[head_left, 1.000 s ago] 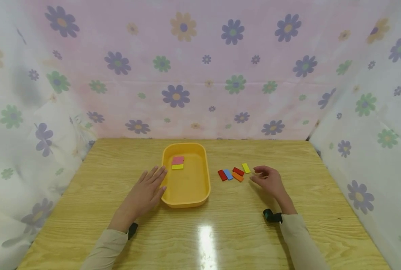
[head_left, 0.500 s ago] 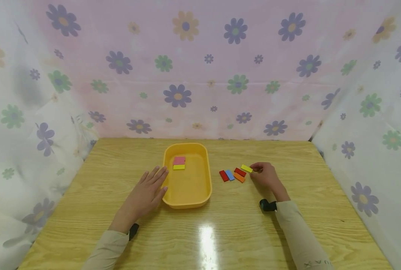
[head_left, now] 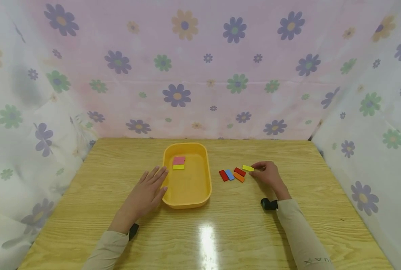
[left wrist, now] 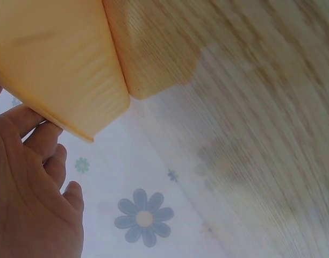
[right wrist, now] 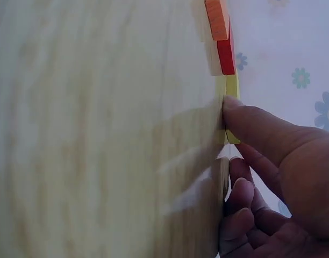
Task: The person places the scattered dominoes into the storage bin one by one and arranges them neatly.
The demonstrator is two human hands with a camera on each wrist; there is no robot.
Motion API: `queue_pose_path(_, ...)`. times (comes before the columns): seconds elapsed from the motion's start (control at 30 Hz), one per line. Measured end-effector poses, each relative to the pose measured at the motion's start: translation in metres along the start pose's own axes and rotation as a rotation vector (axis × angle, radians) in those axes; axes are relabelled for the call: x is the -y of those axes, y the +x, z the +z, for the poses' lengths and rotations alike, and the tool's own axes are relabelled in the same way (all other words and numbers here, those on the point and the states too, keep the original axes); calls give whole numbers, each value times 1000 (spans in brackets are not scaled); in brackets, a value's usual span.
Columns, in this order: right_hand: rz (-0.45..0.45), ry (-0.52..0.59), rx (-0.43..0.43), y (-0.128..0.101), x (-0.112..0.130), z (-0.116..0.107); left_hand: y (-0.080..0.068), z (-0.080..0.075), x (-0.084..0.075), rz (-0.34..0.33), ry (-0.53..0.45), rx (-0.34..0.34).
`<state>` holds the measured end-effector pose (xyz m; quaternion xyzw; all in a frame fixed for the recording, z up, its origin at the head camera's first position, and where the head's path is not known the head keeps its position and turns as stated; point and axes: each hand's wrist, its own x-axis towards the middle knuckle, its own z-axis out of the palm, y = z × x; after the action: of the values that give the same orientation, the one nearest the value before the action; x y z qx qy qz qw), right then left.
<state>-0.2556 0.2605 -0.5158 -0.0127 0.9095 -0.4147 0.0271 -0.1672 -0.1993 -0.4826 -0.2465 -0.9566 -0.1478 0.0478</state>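
The right hand pinches a yellow block between thumb and forefinger, the two tips nearly together on the end closest to that hand, with the other fingers loosely bent and holding nothing. The left hand lies with its fingers extended over the near side of a yellow-orange plastic tray, touching the rim without gripping any block. To do this grip well, the thumb and forefinger should probably bear squarely on opposite long edges, a little further in from the end, since a hold so near the tip could let the slim piece swivel. Light pressure seems enough, and raising it straight up would best spare its neighbours, because a dark red block lies just beside its far end, on the side toward the left hand. Beyond that, an orange block, a blue block and a red block lie between the right hand and the tray. A relaxed left hand on the rim should suffice to steady the tray. The yellow block looks bright, plain, flat and narrow, clearly longer than wide, and lies slightly askew, at about tabletop level; whether it fully touches the table cannot be told. A similar yellow strip sits inside the tray, beyond the left fingertips, against a pink rectangle.
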Motion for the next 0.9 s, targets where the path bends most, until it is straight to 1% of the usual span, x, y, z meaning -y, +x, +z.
queue_pose_path(0.27,-35,39,-15,-4,0,-6,-1,-2,-3,-6,-11,2)
queue_pose_path(0.4,-36,66,-45,-5,-2,-8,-1,-2,-3,6,-14,-17)
queue_pose_path(0.53,-30,166,-63,-7,-4,-9,-2,-2,-3,25,-8,-47)
queue_pose_path(0.6,-37,225,-70,-8,-3,-10,-2,-2,-3,26,-11,-46)
queue_pose_path(0.73,-57,370,-84,-12,5,-12,-1,-3,-3,12,-13,-17)
queue_pose_path(0.83,-36,469,-85,-17,15,-16,0,-4,-3,0,-12,3)
queue_pose_path(0.9,-9,525,-80,-19,19,-18,0,-4,-3,1,-12,3)
